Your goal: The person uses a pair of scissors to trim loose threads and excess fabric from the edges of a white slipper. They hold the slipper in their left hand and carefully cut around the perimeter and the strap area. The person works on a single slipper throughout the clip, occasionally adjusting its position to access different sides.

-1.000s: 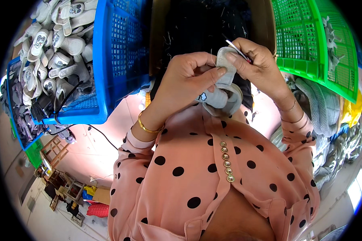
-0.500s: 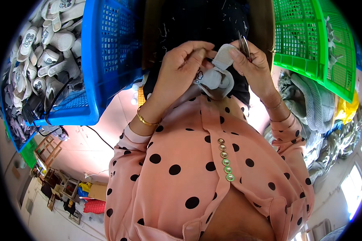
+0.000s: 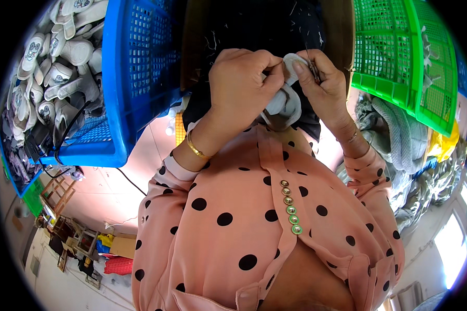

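Observation:
A small light-grey fabric shoe (image 3: 284,108) hangs between my hands over my dark lap, its pale flap or sole piece raised at the top. My right hand (image 3: 328,89) pinches that raised piece under the thumb and also keeps a small pair of metal scissors (image 3: 314,68) against the fingers, blades pointing up. My left hand (image 3: 244,83) is closed, thumb and fingertips pressed together beside the edge of the piece. Whatever those fingertips grip is too small or hidden to see. The left hand covers the left side of the shoe.
At my left stands a blue plastic crate (image 3: 114,140), with many similar grey shoes (image 3: 62,75) heaped beyond its wall. To the right is a green plastic basket (image 3: 386,85), with grey fabric pieces (image 3: 399,135) below it. Loose white threads (image 3: 211,41) lie on the dark cloth.
My left hand has turned, back upward, and its fingers have closed at the raised piece, covering more of the shoe. The raised piece is tilted differently; my right hand still holds it and the scissors.

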The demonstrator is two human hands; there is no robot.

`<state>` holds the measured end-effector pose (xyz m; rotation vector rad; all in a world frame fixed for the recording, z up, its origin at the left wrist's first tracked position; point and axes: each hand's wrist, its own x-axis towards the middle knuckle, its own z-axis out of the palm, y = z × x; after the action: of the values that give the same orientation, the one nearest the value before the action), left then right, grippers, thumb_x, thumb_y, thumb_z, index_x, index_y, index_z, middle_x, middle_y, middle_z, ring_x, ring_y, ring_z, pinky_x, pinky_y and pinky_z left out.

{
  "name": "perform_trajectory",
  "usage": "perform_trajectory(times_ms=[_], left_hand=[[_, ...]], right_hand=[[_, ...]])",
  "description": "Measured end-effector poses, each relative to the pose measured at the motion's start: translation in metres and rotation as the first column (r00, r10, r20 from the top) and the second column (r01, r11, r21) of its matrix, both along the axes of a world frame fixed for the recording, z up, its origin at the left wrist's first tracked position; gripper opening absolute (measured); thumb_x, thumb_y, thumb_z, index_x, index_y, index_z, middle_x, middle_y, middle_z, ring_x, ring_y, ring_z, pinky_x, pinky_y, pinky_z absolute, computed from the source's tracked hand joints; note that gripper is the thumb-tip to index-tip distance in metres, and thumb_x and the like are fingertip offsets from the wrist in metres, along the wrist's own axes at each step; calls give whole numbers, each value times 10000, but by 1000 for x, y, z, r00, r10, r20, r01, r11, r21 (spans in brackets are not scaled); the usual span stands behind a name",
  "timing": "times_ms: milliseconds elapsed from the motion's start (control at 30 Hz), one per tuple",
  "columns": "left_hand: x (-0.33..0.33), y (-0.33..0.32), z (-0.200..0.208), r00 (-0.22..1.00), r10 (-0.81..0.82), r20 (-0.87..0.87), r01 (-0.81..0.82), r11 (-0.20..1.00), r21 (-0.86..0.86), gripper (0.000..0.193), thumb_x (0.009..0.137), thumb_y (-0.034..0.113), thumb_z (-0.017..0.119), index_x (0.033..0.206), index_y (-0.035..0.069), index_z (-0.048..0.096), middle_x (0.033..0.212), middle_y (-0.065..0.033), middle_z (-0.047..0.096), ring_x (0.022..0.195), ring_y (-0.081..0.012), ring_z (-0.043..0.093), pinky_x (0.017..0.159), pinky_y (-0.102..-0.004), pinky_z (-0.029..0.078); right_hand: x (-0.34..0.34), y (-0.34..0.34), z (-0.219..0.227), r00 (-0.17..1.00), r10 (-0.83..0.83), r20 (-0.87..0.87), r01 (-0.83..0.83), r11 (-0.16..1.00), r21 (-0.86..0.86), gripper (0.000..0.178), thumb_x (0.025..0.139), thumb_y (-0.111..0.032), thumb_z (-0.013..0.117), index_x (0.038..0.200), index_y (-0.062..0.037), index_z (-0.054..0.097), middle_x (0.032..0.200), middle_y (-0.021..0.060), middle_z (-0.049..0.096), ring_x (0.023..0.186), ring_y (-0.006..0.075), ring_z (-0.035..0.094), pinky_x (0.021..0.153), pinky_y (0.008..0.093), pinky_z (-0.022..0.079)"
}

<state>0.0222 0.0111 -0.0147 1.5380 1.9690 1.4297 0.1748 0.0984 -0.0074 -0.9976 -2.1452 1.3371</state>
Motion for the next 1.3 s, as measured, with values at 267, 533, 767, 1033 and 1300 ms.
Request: perform_trajectory(times_ms=[267,533,767,1033,1300], left_hand=[[9,20,-19,983,105,-148,-99,994,46,117,733,154,734,693,104,637,573,-61,605,542,-234,618,597,-344,490],[-44,26,-43,944,149,294,-75,966,-248,157,889,141,668,965,4,678,870,-97,734,789,-158,709,723,-265,548],[-18,17,-27,849,-174,498,264,958,-115,327,861,232,731,1112,32,670,1020,-122,710,875,-174,693,713,-272,534],[-1,11,-30,925,-55,377,154,960,-236,120,883,110,706,971,29,720,772,-32,714,658,-51,642,591,-188,500],[1,6,-37,848,5,530,117,973,-197,117,909,101,675,995,25,700,837,-27,721,695,-42,641,600,-187,500]], right_hand=[[-1,12,-12,994,-65,-89,51,987,-150,135,956,-137,632,1001,-12,606,734,-28,543,678,18,434,612,172,414],[5,17,-13,987,-96,-132,58,963,-264,166,974,-180,619,976,-15,594,727,-81,469,672,0,386,585,154,354],[0,30,-8,994,-41,-99,0,926,-377,191,988,-222,602,975,-31,596,726,-83,468,663,-7,385,574,150,349],[3,41,-6,992,1,126,-62,876,479,348,854,-403,711,929,-83,596,652,5,571,529,134,539,492,251,432],[10,46,14,845,21,535,-495,408,767,381,775,-442,740,756,-126,529,552,7,477,482,168,523,441,295,414]])
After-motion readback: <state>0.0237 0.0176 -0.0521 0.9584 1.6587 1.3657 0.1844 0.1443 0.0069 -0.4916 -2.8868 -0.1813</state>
